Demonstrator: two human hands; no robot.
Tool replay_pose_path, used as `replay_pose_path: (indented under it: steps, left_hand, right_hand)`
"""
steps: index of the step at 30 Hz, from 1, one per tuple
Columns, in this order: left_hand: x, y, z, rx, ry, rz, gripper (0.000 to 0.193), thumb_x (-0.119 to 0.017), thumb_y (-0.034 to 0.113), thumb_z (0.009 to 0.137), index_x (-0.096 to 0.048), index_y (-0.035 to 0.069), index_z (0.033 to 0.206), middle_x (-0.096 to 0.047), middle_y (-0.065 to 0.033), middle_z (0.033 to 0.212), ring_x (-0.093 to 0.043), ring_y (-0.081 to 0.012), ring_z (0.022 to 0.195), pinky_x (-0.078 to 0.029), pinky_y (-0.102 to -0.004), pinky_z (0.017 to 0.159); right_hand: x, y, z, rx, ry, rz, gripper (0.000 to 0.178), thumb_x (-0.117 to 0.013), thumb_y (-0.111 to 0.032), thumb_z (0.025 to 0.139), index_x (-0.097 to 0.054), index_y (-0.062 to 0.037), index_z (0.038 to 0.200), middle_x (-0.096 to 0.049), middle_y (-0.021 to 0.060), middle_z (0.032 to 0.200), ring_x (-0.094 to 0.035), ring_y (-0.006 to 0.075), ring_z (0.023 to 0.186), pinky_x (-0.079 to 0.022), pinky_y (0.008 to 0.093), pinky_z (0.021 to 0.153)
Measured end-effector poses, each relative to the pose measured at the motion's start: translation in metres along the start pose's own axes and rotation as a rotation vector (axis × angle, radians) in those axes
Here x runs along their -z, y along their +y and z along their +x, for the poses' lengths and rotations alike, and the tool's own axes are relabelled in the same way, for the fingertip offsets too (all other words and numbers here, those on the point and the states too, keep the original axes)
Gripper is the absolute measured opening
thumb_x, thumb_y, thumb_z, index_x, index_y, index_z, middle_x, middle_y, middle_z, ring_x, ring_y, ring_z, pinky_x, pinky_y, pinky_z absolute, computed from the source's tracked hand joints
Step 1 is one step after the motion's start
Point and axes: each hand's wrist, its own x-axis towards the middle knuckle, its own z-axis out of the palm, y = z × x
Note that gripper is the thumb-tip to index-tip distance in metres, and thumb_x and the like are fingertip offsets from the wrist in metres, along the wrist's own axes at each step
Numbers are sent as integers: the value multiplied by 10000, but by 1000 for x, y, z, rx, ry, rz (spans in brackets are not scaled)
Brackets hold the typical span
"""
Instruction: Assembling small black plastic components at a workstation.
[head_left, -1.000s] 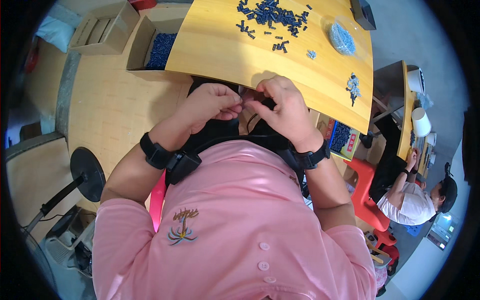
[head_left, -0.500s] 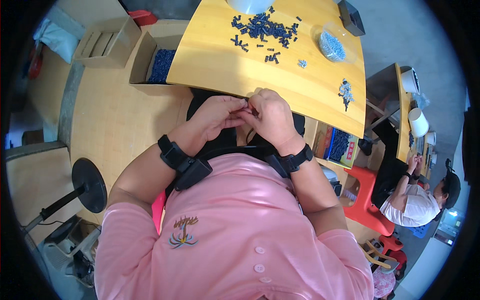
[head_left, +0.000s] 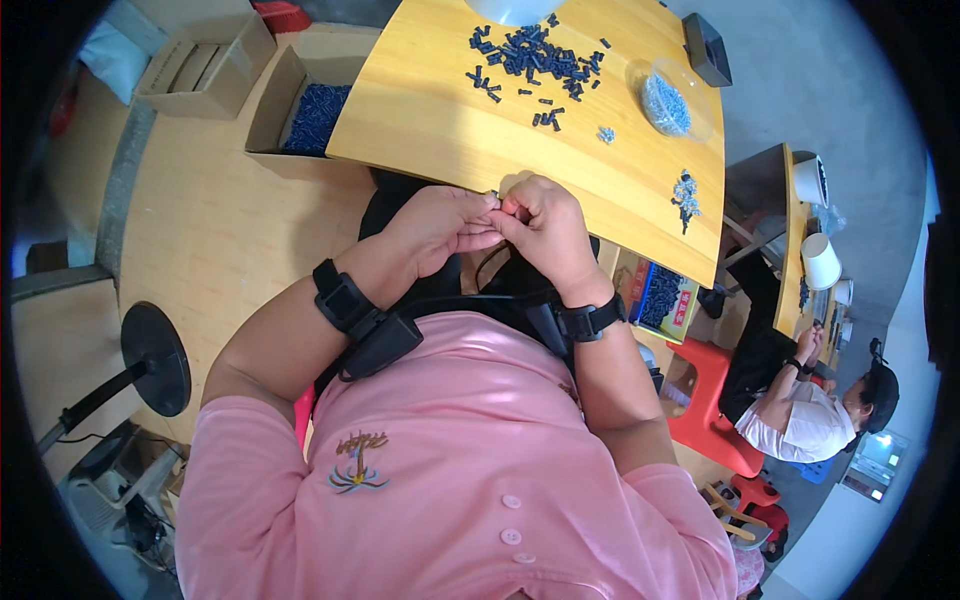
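At the near edge of the wooden table [head_left: 420, 130], my left hand [head_left: 445, 222] and my right hand [head_left: 545, 220] meet fingertip to fingertip. Both are closed in a pinch. A tiny dark piece [head_left: 496, 196] shows between the fingertips; most of it is hidden, so its kind is unclear. Beyond the hands lies a loose pile of small black cylindrical parts [head_left: 535, 55], with a few strays nearer to me. To its right are a clear bowl of small light-blue parts [head_left: 667, 103], a little cluster of pale parts [head_left: 606, 135] and a mixed pale-and-black heap [head_left: 686, 200].
A cardboard box of dark parts [head_left: 318, 118] stands left of the table. Under its right side sits another box of black parts [head_left: 660, 297]. A black tray [head_left: 707, 50] lies at the far right corner. A red stool [head_left: 705, 405] and a seated person [head_left: 800, 410] are further right.
My fingertips have shifted slightly, and the dark piece shows a little more between them. The whole view has tilted a little; the piles on the table look unchanged.
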Motion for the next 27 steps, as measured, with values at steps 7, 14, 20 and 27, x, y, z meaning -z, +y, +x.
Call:
replay_pose_path:
  steps: [7,14,20,27]
  left_hand:
    - [-2,-4,0,4,38,-24,194,-515,146,925,-596,9,1036,-649,-69,964,-634,-130,850,-537,-271,788]
    - [-4,-5,-2,8,34,-12,179,-506,137,925,-583,2,1013,-634,-80,951,-631,-141,839,-541,-279,790]
    - [-3,-8,3,18,96,-6,151,-525,120,914,-580,4,995,-632,-79,947,-633,-145,839,-548,-278,787]
    - [-5,-10,5,-17,114,-14,148,-530,101,908,-583,0,1004,-635,-89,963,-637,-149,848,-549,-283,789]
  right_hand:
    - [2,-4,5,-37,-43,-27,210,-739,-98,654,-539,-33,653,-543,112,665,-554,289,615,-446,354,556]
    - [3,-3,5,-17,-42,-82,195,-711,-122,668,-532,-59,626,-542,97,657,-566,294,624,-450,364,547]
    - [1,-2,5,27,-41,-117,179,-700,-140,672,-542,-72,618,-540,95,657,-569,295,633,-451,373,549]
    - [2,-4,6,48,-46,-167,172,-690,-143,669,-541,-69,623,-546,96,667,-580,298,656,-457,384,558]
